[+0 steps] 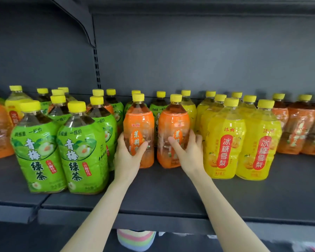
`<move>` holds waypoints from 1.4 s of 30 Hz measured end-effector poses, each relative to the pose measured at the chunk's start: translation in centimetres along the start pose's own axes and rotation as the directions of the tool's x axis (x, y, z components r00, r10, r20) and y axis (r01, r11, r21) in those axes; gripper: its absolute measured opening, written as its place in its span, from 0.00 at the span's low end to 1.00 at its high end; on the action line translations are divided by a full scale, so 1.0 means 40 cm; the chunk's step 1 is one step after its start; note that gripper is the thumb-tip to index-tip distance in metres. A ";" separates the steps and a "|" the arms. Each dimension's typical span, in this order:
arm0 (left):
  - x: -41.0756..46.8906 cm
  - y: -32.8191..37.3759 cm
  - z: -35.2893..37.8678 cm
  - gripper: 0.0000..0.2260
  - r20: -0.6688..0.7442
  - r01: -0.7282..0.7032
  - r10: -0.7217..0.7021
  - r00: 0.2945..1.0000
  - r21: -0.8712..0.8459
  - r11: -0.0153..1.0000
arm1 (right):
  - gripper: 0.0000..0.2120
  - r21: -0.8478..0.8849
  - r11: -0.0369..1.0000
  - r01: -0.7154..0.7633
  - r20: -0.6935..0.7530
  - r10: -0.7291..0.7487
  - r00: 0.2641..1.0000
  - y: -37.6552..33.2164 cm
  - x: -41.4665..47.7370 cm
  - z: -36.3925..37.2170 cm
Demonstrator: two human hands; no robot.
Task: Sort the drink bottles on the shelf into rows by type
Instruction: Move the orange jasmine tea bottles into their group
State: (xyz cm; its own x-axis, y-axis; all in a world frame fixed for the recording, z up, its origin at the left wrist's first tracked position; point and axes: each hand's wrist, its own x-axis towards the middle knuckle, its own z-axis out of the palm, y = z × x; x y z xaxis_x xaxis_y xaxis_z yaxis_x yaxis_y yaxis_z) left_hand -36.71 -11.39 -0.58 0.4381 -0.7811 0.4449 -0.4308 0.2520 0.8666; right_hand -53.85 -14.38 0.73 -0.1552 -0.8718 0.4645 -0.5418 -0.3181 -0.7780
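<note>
While they stood mid-shelf side by side, left orange-sleeved clear plastic bottle [138, 124] was gripped by left hand [127, 157], right orange-sleeved bottle [174, 120] by right hand [189, 155] | green-sleeved bottles [38, 142] left, yellow-sleeved bottles [225, 142] right | matte dark-grey metal shelf [162, 193].

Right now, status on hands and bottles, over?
Left hand grips left orange bottle; right hand grips right orange bottle. Both upright on shelf. Green bottle directly behind.
</note>
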 end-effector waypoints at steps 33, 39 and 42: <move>-0.198 0.093 -0.099 0.31 0.118 0.134 -0.096 0.988 -0.374 0.918 | 0.28 0.523 0.842 -0.133 0.129 0.075 0.989 -0.061 -0.213 -0.098; -0.299 0.182 -0.097 0.24 0.118 0.088 -0.040 0.992 -0.438 0.895 | 0.35 0.554 0.832 -0.038 0.006 0.042 0.999 -0.067 -0.282 -0.226; -0.365 0.255 -0.056 0.23 0.123 0.060 -0.005 0.992 -0.448 0.892 | 0.37 0.540 0.842 -0.005 -0.053 0.039 0.998 -0.050 -0.307 -0.339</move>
State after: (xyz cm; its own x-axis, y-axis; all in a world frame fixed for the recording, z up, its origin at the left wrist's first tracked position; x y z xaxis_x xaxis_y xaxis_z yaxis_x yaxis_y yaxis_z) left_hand -45.75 3.87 2.28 0.3399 -0.8467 0.4093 -0.0050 0.4335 0.9011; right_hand -62.05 2.00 2.33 -0.2198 -0.8628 0.4553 -0.0091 -0.4649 -0.8853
